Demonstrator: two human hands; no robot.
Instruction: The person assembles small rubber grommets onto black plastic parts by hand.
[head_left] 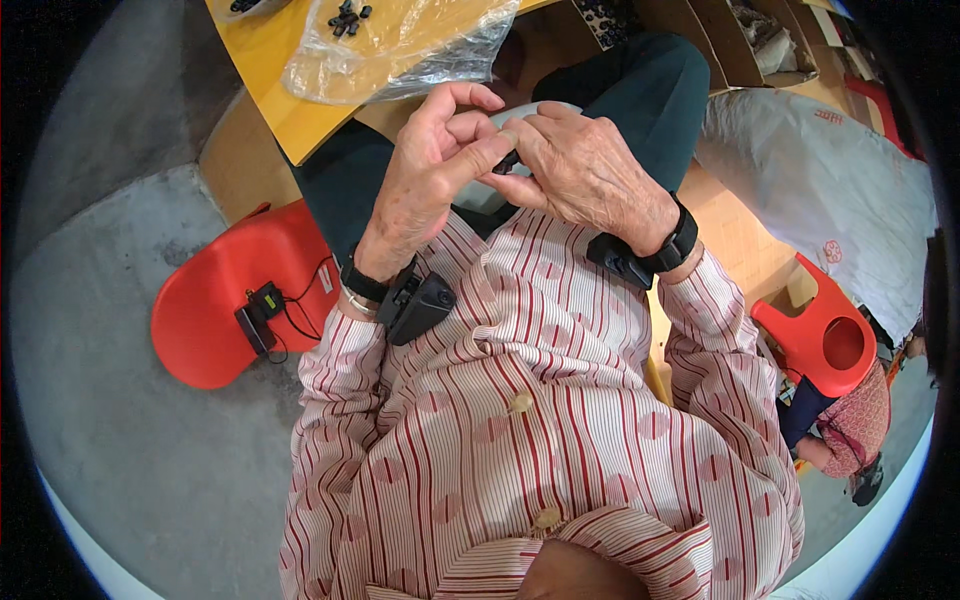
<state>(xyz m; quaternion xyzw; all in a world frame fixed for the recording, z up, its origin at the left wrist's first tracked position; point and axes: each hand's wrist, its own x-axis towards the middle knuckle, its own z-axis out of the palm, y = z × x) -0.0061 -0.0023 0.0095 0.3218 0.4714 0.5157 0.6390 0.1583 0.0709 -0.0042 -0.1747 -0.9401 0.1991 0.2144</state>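
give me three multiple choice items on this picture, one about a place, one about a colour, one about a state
1. Where does the clear plastic bag lie?
A. on the yellow table top
B. on the red chair
C. on the floor

2. What colour is the chair seat at the person's left?
A. blue
B. red
C. white

3. How do the two hands stand?
A. far apart, both flat on the table
B. one hidden behind the back
C. close together over the lap, pinching a small black part

Answers:
1 A, the bag rests on the table top near its edge.
2 B, the seat beside the left arm is plainly red.
3 C, the left hand and right hand meet, their fingers closed on the small dark piece.
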